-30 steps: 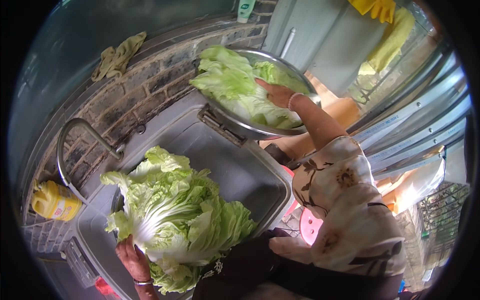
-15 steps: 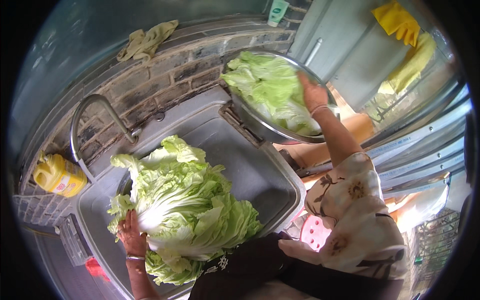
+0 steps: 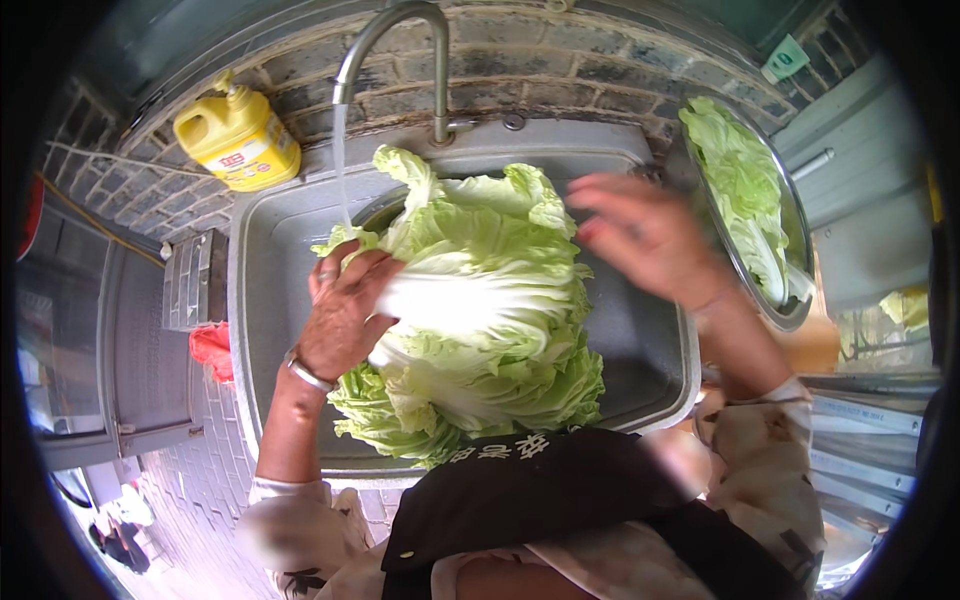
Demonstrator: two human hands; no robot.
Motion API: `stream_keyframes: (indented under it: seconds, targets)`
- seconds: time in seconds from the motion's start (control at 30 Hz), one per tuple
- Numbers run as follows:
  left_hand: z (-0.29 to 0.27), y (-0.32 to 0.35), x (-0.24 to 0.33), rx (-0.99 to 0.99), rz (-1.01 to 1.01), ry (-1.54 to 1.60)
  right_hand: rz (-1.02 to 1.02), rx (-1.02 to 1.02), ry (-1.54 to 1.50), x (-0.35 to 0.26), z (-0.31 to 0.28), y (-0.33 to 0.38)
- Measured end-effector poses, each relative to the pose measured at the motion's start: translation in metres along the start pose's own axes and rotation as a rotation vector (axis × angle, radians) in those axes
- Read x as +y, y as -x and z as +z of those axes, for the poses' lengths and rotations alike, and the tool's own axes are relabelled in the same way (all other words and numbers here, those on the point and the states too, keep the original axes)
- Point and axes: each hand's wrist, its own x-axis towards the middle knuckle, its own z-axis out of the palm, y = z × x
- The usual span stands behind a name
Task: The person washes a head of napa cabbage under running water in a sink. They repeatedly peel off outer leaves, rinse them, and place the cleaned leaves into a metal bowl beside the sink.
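A large head of pale green cabbage [image 3: 480,310] lies over the grey sink [image 3: 270,250]. My left hand [image 3: 345,310] grips its left side, fingers spread over the white ribs. Motion-blurred, my right hand [image 3: 645,235] hovers just above the cabbage's right edge with fingers apart and nothing in it. Water runs from the curved metal tap [image 3: 395,30] in a thin stream down to the cabbage's upper left leaves.
A yellow detergent jug [image 3: 238,135] stands on the ledge at the back left. A metal bowl [image 3: 790,300] with cabbage leaves [image 3: 745,190] sits right of the sink. A brick wall runs behind the tap. A small grey rack [image 3: 190,280] and red cloth [image 3: 212,350] lie left.
My right hand left the bowl of leaves and came over to the cabbage. The view swung left, so the sink and tap are now centred.
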Motion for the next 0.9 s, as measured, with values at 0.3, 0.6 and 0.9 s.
stream_keyframes:
  seconds: [0.3, 0.6, 0.9]
  targets:
    - [0.007, -0.035, -0.040, 0.083, -0.328, 0.742, 0.034, -0.359, -0.189, -0.016, 0.130, -0.089]
    - [0.061, -0.071, -0.055, 0.657, -0.466, 1.649, 0.104, -0.383, -0.130, 0.001, 0.159, -0.108]
    - [0.068, -0.082, -0.083, 0.725, -0.822, 1.671, 0.128, -0.528, -0.205, 0.002, 0.153, -0.105]
